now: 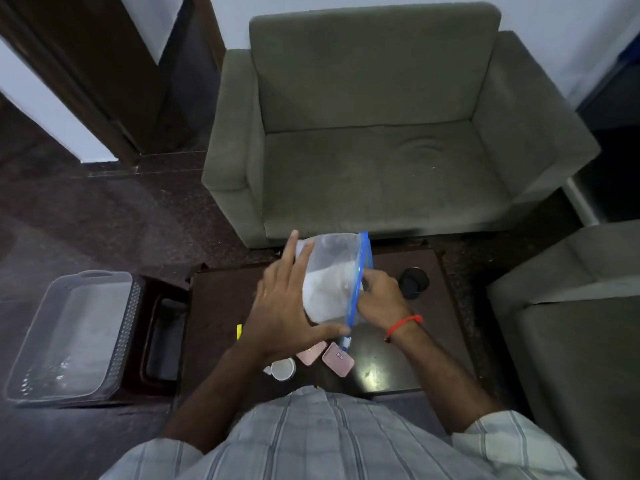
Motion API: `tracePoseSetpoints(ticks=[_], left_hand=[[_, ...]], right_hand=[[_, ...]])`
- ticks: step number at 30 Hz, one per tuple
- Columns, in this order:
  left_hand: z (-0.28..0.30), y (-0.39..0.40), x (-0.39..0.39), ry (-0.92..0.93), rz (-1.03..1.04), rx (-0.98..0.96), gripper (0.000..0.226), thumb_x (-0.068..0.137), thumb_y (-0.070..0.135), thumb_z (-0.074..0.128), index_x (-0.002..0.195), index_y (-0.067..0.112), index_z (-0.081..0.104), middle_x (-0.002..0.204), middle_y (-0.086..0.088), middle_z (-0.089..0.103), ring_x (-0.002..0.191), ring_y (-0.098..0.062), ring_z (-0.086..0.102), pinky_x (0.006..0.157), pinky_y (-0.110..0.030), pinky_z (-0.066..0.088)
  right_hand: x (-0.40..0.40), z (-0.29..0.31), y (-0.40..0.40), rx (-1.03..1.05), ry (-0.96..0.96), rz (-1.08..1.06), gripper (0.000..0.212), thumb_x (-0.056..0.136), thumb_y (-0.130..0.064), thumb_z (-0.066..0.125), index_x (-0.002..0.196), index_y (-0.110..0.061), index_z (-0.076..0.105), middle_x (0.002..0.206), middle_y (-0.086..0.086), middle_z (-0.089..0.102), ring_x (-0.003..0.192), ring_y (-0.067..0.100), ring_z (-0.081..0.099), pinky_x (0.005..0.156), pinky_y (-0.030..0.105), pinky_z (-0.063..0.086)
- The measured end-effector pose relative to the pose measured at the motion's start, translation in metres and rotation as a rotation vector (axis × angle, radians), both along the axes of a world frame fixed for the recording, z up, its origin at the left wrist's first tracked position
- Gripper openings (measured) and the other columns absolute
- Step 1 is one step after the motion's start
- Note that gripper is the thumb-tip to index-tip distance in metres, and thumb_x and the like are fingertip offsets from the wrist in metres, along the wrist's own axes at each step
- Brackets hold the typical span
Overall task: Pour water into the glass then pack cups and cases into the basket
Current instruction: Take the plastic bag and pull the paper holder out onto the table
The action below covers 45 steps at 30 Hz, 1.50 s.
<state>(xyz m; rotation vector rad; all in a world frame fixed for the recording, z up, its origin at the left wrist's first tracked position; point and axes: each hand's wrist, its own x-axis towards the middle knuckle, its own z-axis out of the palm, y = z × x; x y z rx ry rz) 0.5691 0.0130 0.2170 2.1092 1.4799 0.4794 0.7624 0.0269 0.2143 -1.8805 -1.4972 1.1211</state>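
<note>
Left hand (284, 306) spread flat against a clear zip bag (332, 278) with a blue seal, thumb under its lower edge; right hand (379, 297) pinching the blue edge at 3 o'clock of the bag, red thread (403, 325) on the wrist. On the dark table (398, 362), at 6 o'clock below the bag: white cup (283, 369) and two pink cases (337, 359); dark glass (414, 282) at 3 o'clock. Grey basket (69, 337) well apart at 9 o'clock, green armchair (374, 133) at 12
</note>
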Motion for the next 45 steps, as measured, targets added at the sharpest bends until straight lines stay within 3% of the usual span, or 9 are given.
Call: tracePoseSetpoints(ticks=[4,9,14,19,25,30,34,39,45], left_hand=[[-0.008,0.018,0.002,0.298,-0.134,-0.001,0.155,0.049,0.102,0.055,0.161,0.03,-0.025,0.172,0.007,-0.024,0.161,-0.02,-0.009,0.124,-0.056,0.01],[-0.023,0.034,0.03,0.167,-0.166,-0.022,0.129,0.069,0.079,0.068,0.164,0.032,-0.006,0.152,0.007,0.041,0.144,-0.018,0.036,0.124,-0.052,0.015],[-0.056,0.032,0.056,0.102,-0.118,-0.12,0.121,0.072,0.056,0.082,0.163,0.032,0.006,0.141,0.003,0.048,0.129,-0.024,0.051,0.11,-0.05,0.039],[-0.09,0.03,0.064,-0.181,-0.104,-0.326,0.088,0.079,0.031,0.084,0.152,0.023,0.035,0.138,0.002,0.056,0.124,-0.024,0.06,0.1,-0.053,0.053],[-0.113,0.026,0.074,-0.207,0.005,-0.448,0.083,0.08,0.045,0.086,0.144,0.017,0.042,0.133,-0.003,0.06,0.122,-0.028,0.063,0.096,-0.057,0.056],[-0.117,0.019,0.094,-0.162,0.087,-0.367,0.102,0.075,0.046,0.086,0.153,0.057,0.02,0.142,0.049,0.037,0.129,0.025,0.041,0.092,-0.033,0.05],[-0.119,0.021,0.106,-0.166,0.099,-0.418,0.108,0.075,0.057,0.084,0.156,0.058,0.012,0.153,0.035,0.036,0.141,0.0,0.045,0.107,-0.046,0.049],[-0.121,0.013,0.115,-0.174,0.121,-0.426,0.11,0.074,0.062,0.081,0.16,0.044,0.015,0.157,0.017,0.037,0.143,-0.013,0.045,0.109,-0.05,0.049],[-0.114,0.016,0.121,-0.231,0.134,-0.356,0.083,0.077,0.041,0.085,0.14,0.062,0.034,0.132,0.029,0.056,0.119,0.006,0.061,0.083,-0.022,0.051]], right_hand=[[0.017,0.003,0.004,-0.063,0.218,0.04,0.025,0.091,-0.013,0.068,0.068,-0.021,0.068,0.071,-0.005,0.067,0.071,0.015,0.064,0.068,0.033,0.051],[0.042,0.002,0.005,-0.059,0.39,-0.01,0.021,0.092,-0.014,0.068,0.071,-0.014,0.071,0.067,-0.008,0.066,0.069,0.011,0.061,0.064,0.029,0.048],[0.093,-0.003,0.001,-0.011,0.375,-0.22,0.032,0.092,-0.005,0.058,0.065,-0.02,0.067,0.06,-0.011,0.059,0.05,0.0,0.051,0.047,0.019,0.042],[0.165,-0.017,-0.004,-0.066,0.506,-0.463,0.024,0.097,-0.002,0.055,0.086,-0.016,0.071,0.079,-0.002,0.073,0.061,0.014,0.074,0.045,0.034,0.06],[0.228,-0.063,0.023,0.03,0.252,-0.454,0.058,0.088,0.0,0.051,0.109,-0.052,0.064,0.11,0.0,0.069,0.094,0.028,0.072,0.055,0.051,0.063],[0.24,-0.124,0.058,-0.051,0.156,-0.465,0.048,0.083,0.001,0.047,0.117,-0.027,0.068,0.118,0.004,0.061,0.101,0.035,0.065,0.044,0.035,0.06],[0.244,-0.174,0.08,-0.16,0.341,-0.591,0.042,0.089,0.008,0.048,0.123,-0.012,0.063,0.12,0.01,0.058,0.102,0.034,0.061,0.046,0.039,0.062],[0.256,-0.221,0.08,-0.292,0.158,-0.674,0.052,0.087,0.007,0.064,0.136,-0.007,0.058,0.136,0.019,0.06,0.124,0.04,0.057,0.097,0.058,0.053],[0.266,-0.231,0.08,-0.343,0.053,-0.627,0.046,0.09,0.01,0.047,0.128,-0.006,0.067,0.131,0.018,0.065,0.102,0.031,0.065,0.07,0.033,0.065]])
